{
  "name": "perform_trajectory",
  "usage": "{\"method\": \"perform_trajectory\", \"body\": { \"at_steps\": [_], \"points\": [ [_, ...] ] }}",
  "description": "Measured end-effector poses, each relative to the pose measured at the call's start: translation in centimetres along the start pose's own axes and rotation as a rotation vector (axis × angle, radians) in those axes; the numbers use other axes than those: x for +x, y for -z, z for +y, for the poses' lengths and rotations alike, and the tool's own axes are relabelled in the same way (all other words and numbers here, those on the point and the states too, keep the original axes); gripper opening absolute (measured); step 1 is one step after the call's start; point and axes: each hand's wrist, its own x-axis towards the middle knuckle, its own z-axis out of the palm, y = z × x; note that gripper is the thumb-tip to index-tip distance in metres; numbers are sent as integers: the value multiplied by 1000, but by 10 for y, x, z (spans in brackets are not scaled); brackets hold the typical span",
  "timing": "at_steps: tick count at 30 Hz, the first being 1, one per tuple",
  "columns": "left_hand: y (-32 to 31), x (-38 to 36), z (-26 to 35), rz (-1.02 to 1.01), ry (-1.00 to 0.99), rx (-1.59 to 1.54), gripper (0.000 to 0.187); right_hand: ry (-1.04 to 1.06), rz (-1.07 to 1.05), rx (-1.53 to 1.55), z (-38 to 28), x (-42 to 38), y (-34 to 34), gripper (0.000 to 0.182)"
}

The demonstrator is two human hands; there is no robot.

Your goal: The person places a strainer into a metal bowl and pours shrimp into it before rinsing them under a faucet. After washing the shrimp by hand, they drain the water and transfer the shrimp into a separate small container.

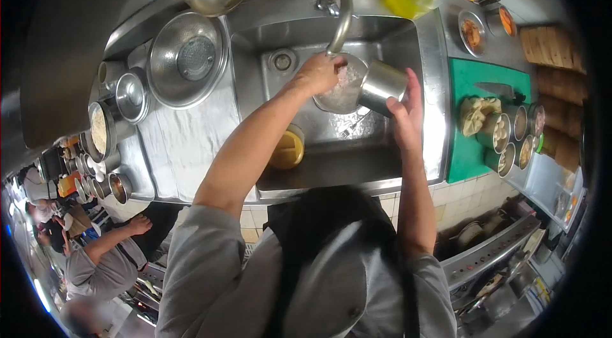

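My left hand (320,74) is under the faucet spout (344,25), at the rim of a metal bowl of water (347,89) in the sink (370,162). Its fingers are curled; whatever they may hold is hidden. My right hand (408,111) grips a cylindrical metal container (382,85), tilted beside the bowl, thumb on the near side and fingers along the far side. A fork (347,131) lies on the wet sink floor below the bowl. Left of it, partly behind my forearm, is a yellow container (288,148).
Large metal bowls (189,60) stand on the left counter. On the right, a green cutting board (462,140) bears a knife (496,89) and several food-filled tins (499,132). A co-worker (105,268) stands at lower left. A stove (491,242) is at lower right.
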Motion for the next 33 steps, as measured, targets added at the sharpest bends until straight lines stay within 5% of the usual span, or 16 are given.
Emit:
{"method": "perform_trajectory", "body": {
  "at_steps": [5,7,10,12,13,16,20,25,29,33],
  "points": [
    [32,-39,31,46,-19,-412,42,-60,50,148,-16,-14,-25,84],
    [21,-53,30,-34,-61,-832,46,-113,4,276,-3,-15,-36,82],
    [6,-76,33,13,26,-895,48,-209,-125,372,14,-13,-66,79],
    [15,-82,35,-46,280,-732,47,-310,-133,417,33,-5,-83,76],
    [-2,-85,28,161,-57,-920,42,-280,-88,316,26,-1,-98,69],
    [-8,-83,3,333,-70,-767,35,-240,-138,88,15,15,-116,63],
    [3,-89,-4,524,242,-568,53,103,-233,-363,25,54,-139,52],
    [9,-82,16,442,400,-1056,50,134,-536,-485,6,78,-153,43],
    [18,-64,40,342,234,-764,39,254,-510,-317,32,72,-117,45],
    [-2,-68,87,168,115,-58,36,-383,-414,-73,20,89,-58,58]
  ]
}}
